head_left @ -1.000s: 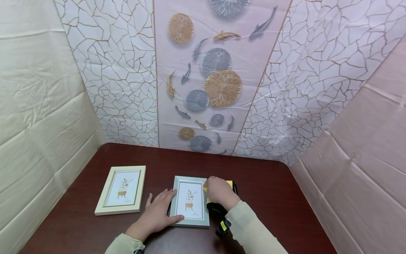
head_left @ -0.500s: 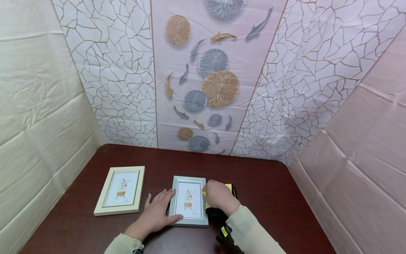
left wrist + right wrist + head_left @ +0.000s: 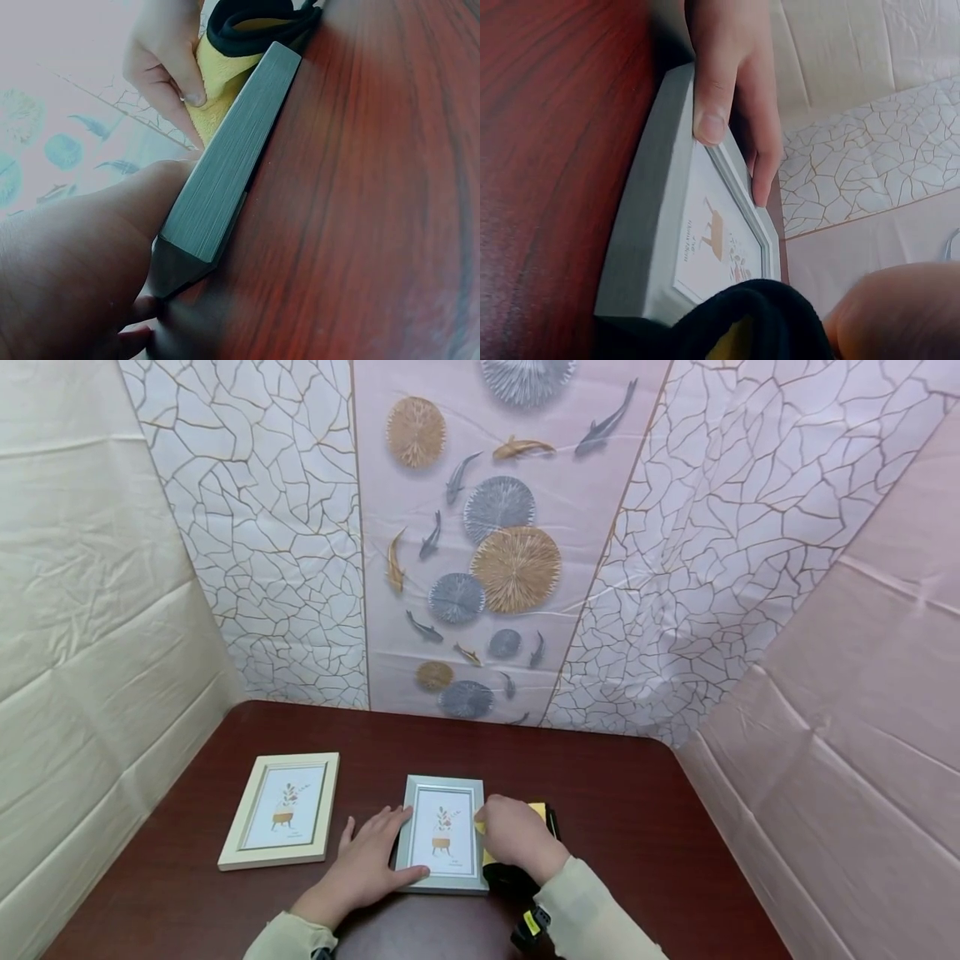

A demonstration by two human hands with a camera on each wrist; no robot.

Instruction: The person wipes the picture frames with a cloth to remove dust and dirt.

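Observation:
A silver-grey photo frame (image 3: 450,885) with a plant print lies face up on the table in the head view. My left hand (image 3: 363,860) rests against its left side, fingers extended, the thumb over the lower left corner. At the frame's right edge, my right hand (image 3: 517,835) pinches a yellow cloth (image 3: 538,811) with a black side. The left wrist view shows that cloth (image 3: 221,90) touching the frame's side (image 3: 232,165). In the right wrist view, the cloth's dark fold (image 3: 765,311) hides one corner of the frame.
A cream photo frame (image 3: 330,810) with a similar print lies on the left part of the dark red-brown table (image 3: 600,793). Patterned cloth (image 3: 300,568) hangs behind the table, and plain pale fabric (image 3: 75,693) closes in both sides.
My right hand has slid a little toward me along the grey frame's right edge with the cloth. The left hand keeps its place. The head view has shifted slightly.

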